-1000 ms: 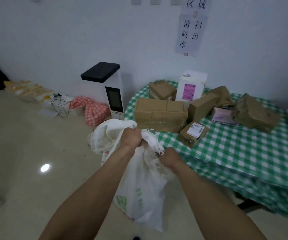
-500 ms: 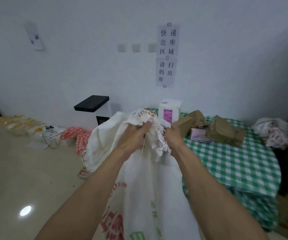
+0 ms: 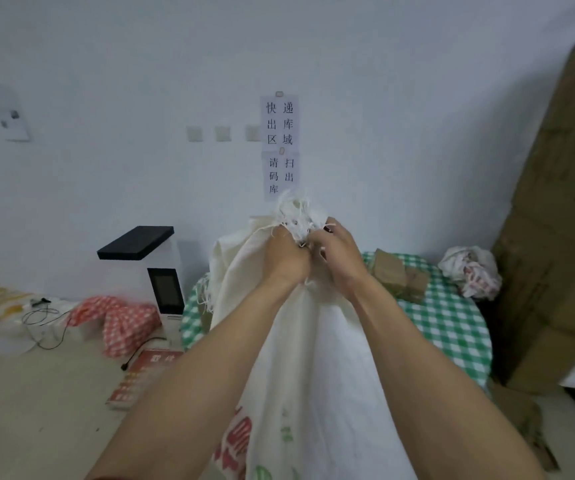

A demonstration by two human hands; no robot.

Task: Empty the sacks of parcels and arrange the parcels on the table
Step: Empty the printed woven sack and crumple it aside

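A white woven sack (image 3: 313, 358) with red and green print hangs in front of me, held high by its frayed top edge. My left hand (image 3: 287, 258) grips the bunched edge and my right hand (image 3: 339, 252) grips it right beside, the two hands touching. Behind the sack stands the table with a green checked cloth (image 3: 452, 327). A brown paper parcel (image 3: 396, 275) lies on it, just right of my right wrist. The sack hides the other parcels.
A crumpled white sack (image 3: 469, 271) lies at the table's far right. Tall brown cardboard boxes (image 3: 556, 237) stand at the right. A white machine with a black top (image 3: 154, 271), a red checked cloth (image 3: 119, 320) and cables (image 3: 41, 317) are on the floor at left.
Both hands have lifted the sack higher and come closer together at its top edge. The view has tilted up, and the raised sack now covers most of the parcels.
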